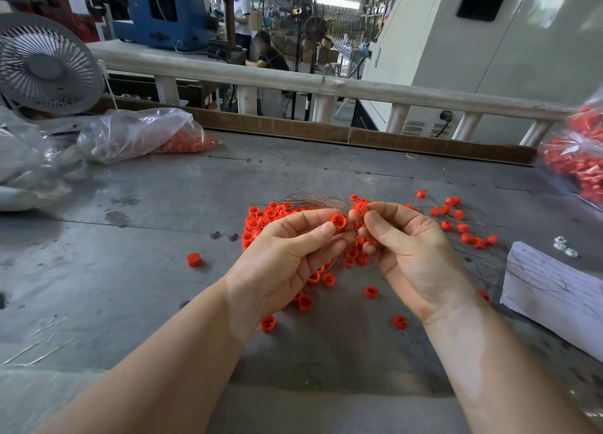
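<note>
Forearms, both bare, enter from the bottom edge and converge toward ctr. The left hand, palm up, pinches one red cap betw. thumb and forefinger, its open end facing the camera; the remaining fingers curl beneath. The right hand sits just beside it, fingertips nearly meeting, and pinches a second red cap w/ thumb and forefinger, slightly higher and farther from the camera. Both held caps are raised above the grey desk, over the cap pile, a loose heap of like red caps spread under and beyond the hands. A wire bundle of thin strands lies at the far side of the pile, fanning out; whether a strand enters either held cap cannot be told. Scattered caps, some w/ wires attached, lie to the right of the pile. A lone cap sits apart on the left. Wire offcuts lie near the left desk edge. Far left: a clear plastic bag, part-filled w/ red caps, on its side, w/ a grey desk fan behind. Right edge: a second bag of red caps, blurred. Near right: a white block, w/ small white nuts just beyond it. A cardboard strip lines the far desk edge, w/ a white rail behind.
</note>
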